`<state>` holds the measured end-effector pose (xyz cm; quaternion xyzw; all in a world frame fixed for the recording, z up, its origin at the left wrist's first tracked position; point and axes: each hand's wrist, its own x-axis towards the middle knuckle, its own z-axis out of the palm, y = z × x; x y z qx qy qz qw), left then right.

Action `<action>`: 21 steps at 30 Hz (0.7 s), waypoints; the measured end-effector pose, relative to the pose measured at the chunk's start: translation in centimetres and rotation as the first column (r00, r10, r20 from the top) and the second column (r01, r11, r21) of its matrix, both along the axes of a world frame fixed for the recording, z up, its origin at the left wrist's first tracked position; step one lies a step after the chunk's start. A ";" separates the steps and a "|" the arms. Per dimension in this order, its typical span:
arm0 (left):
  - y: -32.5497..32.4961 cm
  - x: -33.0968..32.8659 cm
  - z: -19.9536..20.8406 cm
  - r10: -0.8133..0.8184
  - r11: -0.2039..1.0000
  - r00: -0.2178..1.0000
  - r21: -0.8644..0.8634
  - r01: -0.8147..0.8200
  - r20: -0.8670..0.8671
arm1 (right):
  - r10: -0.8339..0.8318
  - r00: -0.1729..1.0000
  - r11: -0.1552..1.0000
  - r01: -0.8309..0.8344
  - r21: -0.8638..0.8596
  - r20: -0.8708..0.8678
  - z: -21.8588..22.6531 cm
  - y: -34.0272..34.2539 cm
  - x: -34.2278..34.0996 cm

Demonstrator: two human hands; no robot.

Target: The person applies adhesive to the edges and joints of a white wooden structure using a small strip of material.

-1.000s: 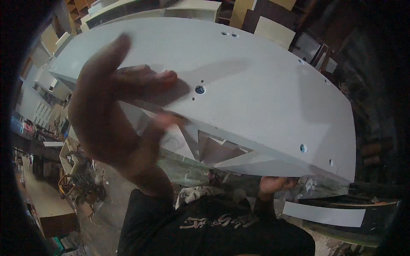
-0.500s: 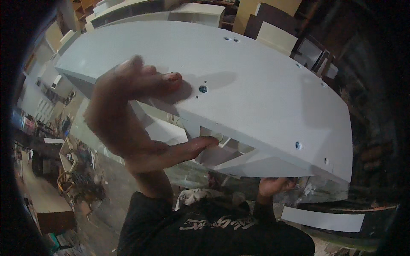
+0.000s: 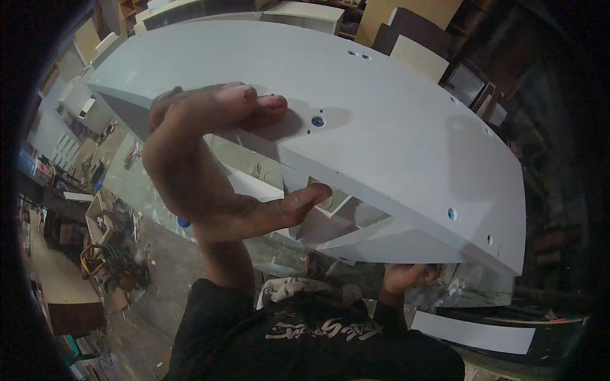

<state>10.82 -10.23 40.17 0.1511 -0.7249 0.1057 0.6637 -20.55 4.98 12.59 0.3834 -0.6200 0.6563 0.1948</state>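
Observation:
A white cabinet-like piece (image 3: 381,127) with a broad curved panel and several drilled holes fills the middle of the view. My left hand (image 3: 197,152) is hooked over its near edge: the bent fingers lie on the top face, left of one hole, and the thumb stays below the edge, in front of the opening. Through that opening show inner white partitions (image 3: 330,228). Farther right, my right hand (image 3: 410,277) is curled at the lower edge of the same piece. The panel hides part of that hand, and its fingertips are hard to make out.
A white strip (image 3: 473,331) lies at the lower right. Coiled cables (image 3: 111,267) and a long board (image 3: 60,273) are on the left, amid floor clutter. Behind the cabinet stand more panels (image 3: 418,58) and a white box (image 3: 305,18).
The white piece has shifted slightly up and right in view at its left part. My left hand has moved with it, its thumb closer to the edge and another finger straighter. The right hand hardly moved.

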 end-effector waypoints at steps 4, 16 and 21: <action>0.9 0.3 0.8 0.146 0.989 0.980 0.004 -0.148 0.132 | 0.170 0.982 0.985 -0.166 -0.057 0.077 -0.4 0.5 -0.7; 1.9 0.3 1.6 0.344 0.934 0.908 0.007 -0.356 0.241 | 0.325 0.908 0.920 -0.239 -0.311 0.263 5.4 -0.5 3.1; 0.6 0.6 0.6 0.087 0.996 0.992 0.011 -0.089 0.089 | 0.211 0.973 0.976 -0.204 -0.081 0.097 5.5 -0.3 2.6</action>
